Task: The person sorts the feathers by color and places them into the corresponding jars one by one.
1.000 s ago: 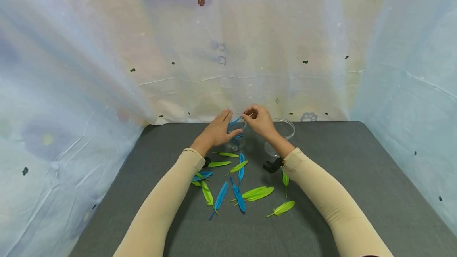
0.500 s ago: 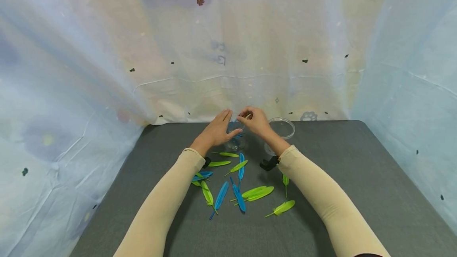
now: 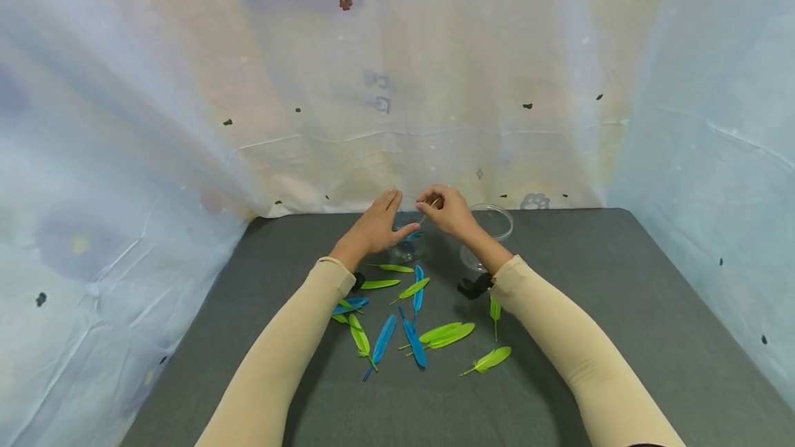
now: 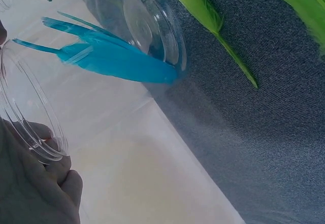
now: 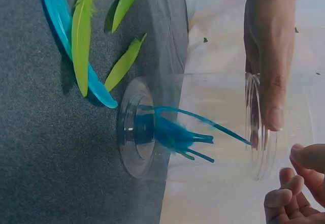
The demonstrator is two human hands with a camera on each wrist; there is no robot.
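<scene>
A clear jar stands at the back of the grey table with several blue feathers inside, quills pointing up. One quill leans against the wall close to the rim. My left hand grips the jar around its mouth, thumb on the near side and fingers on the far side. Just beyond the rim is my right hand, its fingers loosely bent and apart from the thumb in the right wrist view, with nothing between them.
A second clear jar stands at the right, partly behind the right forearm. Several green feathers and blue feathers lie scattered on the table between the arms. A patterned curtain hangs behind and at both sides.
The right hand held a blue feather over the jar's mouth; the feather went down into the jar and the fingers let go. The left hand has stayed on the jar.
</scene>
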